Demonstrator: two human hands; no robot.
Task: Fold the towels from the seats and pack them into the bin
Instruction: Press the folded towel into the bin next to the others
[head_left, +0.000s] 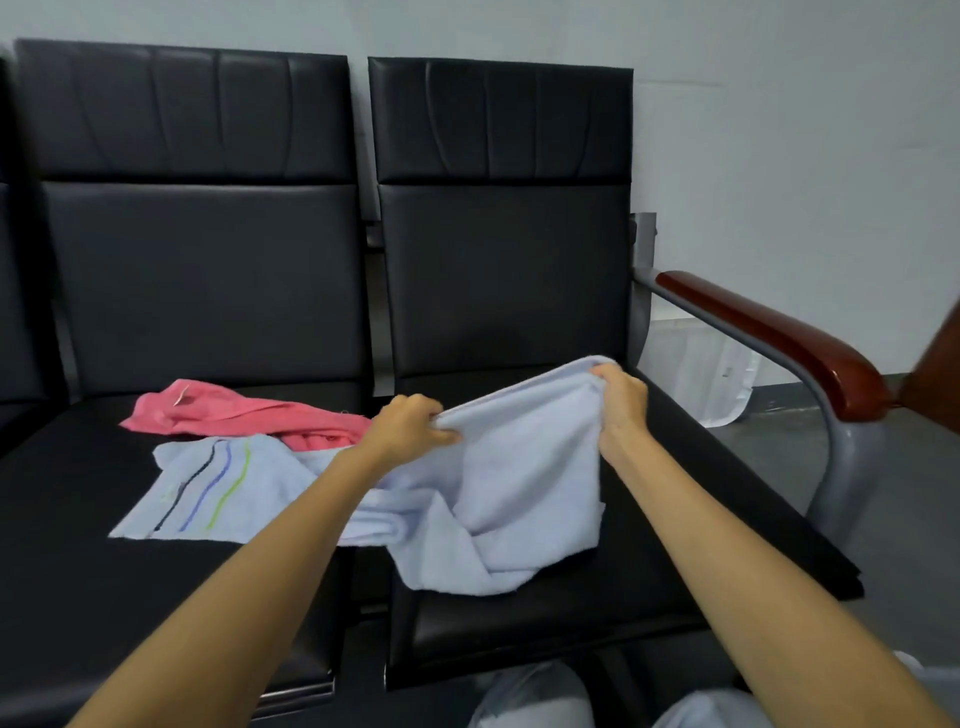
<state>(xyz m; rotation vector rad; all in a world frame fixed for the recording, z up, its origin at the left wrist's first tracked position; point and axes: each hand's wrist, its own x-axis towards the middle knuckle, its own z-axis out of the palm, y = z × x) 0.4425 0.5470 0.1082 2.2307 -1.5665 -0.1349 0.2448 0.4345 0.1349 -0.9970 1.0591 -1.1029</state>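
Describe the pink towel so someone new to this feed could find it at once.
Of the two full black seats against the grey wall, take the left seat. At the back of its cushion lies the crumpled pink towel, just behind a flat striped towel. It alone is pink: the striped towel and the plain towel held up to its right are pale blue.

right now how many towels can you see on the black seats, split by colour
pink terry towel, crumpled: 1
pale blue terry towels: 2, the striped pale blue towel lying flat and the plain pale blue towel gripped by the left hand and right hand; they overlap under the left forearm, so they could be one cloth
total: 3
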